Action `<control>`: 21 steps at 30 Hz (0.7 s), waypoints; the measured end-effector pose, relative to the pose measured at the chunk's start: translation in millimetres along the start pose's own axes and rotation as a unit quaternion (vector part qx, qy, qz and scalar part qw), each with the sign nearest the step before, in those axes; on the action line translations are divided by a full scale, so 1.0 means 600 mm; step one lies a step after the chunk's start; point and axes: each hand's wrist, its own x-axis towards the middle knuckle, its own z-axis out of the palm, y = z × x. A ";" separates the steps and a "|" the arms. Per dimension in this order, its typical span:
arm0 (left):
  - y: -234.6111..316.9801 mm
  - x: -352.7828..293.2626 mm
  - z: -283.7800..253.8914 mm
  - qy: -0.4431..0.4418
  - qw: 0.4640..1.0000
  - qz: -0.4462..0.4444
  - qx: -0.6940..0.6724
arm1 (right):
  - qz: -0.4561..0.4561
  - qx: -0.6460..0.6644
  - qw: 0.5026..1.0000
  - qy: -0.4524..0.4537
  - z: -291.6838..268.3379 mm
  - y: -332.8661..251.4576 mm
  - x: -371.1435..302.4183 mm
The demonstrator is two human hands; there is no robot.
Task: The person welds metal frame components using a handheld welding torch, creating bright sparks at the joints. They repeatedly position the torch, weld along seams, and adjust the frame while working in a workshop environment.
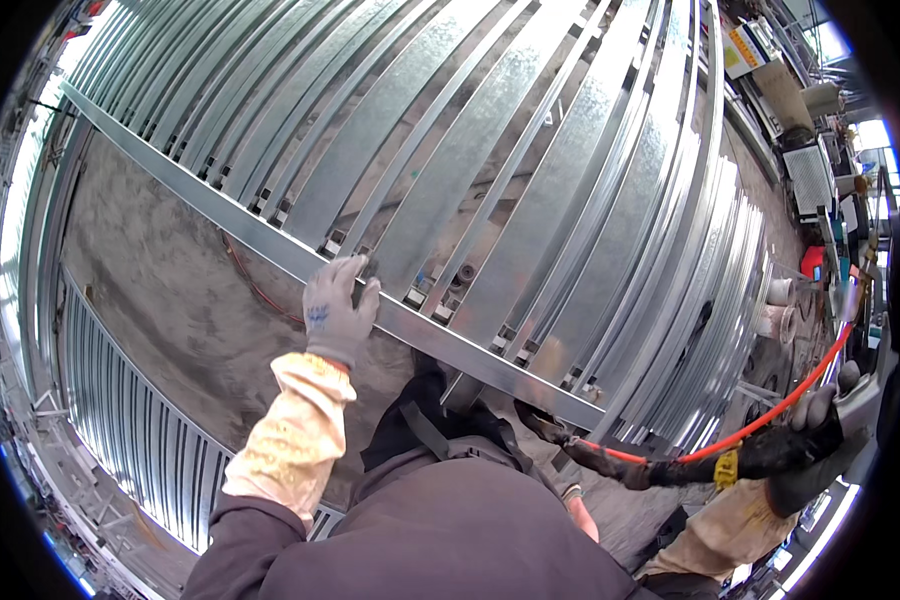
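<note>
My left hand, in a grey work glove with a tan sleeve behind it, rests on the long galvanized steel rail at the near edge of a slatted metal frame. Its fingers are stretched over the rail's top and hold nothing I can see. At the far right, my right hand, also gloved, has its fingers bent around a black-sleeved cable. An orange hose runs along that cable and rises past the hand. The hand's inner side is hidden. Wide steel slats reach away from the rail.
Small dark brackets sit at the slat ends. Another slatted metal panel lies at the left, with concrete floor between. White rolls and shelving with tools stand at the right. A bare arm part, owner unclear, shows low in the middle.
</note>
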 end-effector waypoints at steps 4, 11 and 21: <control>0.082 0.055 -0.038 0.027 0.993 0.029 0.108 | -0.030 -0.004 0.999 -0.037 0.007 0.003 0.046; 0.132 0.110 0.025 -0.043 0.974 -0.034 0.221 | 0.007 0.056 0.991 -0.125 0.018 0.018 0.110; 0.130 0.151 0.003 -0.076 0.958 -0.053 0.270 | 0.147 0.154 0.976 0.047 0.079 0.229 -0.036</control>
